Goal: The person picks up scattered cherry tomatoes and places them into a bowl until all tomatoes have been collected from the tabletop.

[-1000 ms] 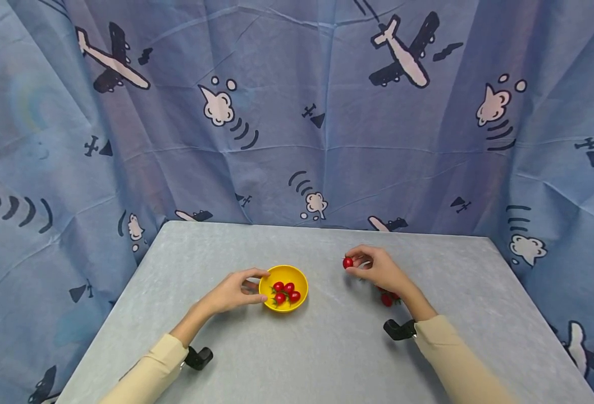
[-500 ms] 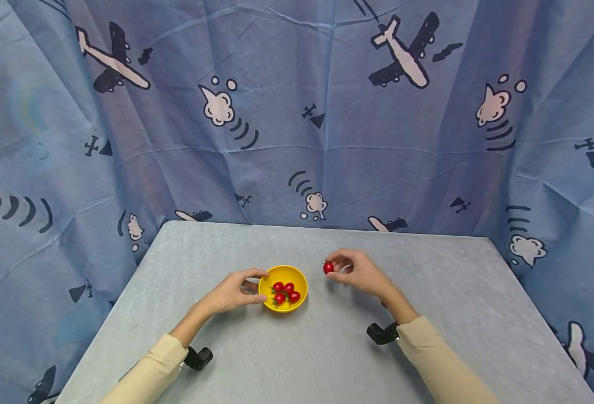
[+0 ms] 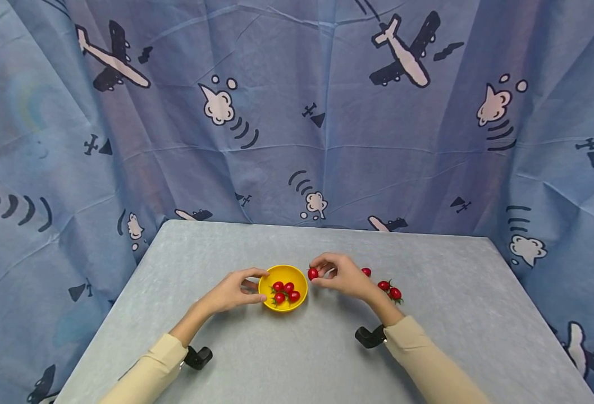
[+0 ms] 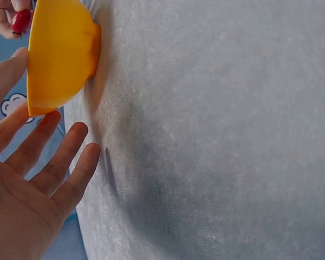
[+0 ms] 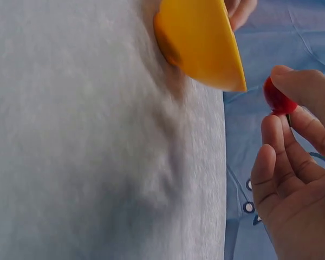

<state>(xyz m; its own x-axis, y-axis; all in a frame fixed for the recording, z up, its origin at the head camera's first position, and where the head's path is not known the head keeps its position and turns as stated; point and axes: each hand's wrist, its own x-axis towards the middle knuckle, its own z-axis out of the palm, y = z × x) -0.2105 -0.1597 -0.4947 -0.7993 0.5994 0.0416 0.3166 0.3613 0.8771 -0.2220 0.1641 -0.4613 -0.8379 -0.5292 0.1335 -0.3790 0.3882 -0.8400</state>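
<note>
A yellow bowl (image 3: 287, 308) with several cherry tomatoes (image 3: 289, 287) inside stands on the table. My left hand (image 3: 233, 290) touches its left side, thumb and index fingertip at the rim; the left wrist view shows these fingers fairly straight and spread. Between thumb and fingers, my right hand (image 3: 345, 275) pinches another cherry tomato (image 3: 313, 274), just outside the bowl's right rim. In the right wrist view the pinched tomato (image 5: 278, 97) hangs with its green stem pointing down the frame, and the other fingers are loosely bent.
Behind the right hand more cherry tomatoes (image 3: 383, 285) lie on the grey table (image 3: 297, 359). A blue curtain (image 3: 277, 112) printed with planes hangs along the table's back edge. Each wrist carries a black camera mount (image 3: 370, 336).
My right hand has moved left with its cherry tomato, up close to the bowl. The tomatoes behind it on the table have come into fuller view. The left hand and bowl stay put.
</note>
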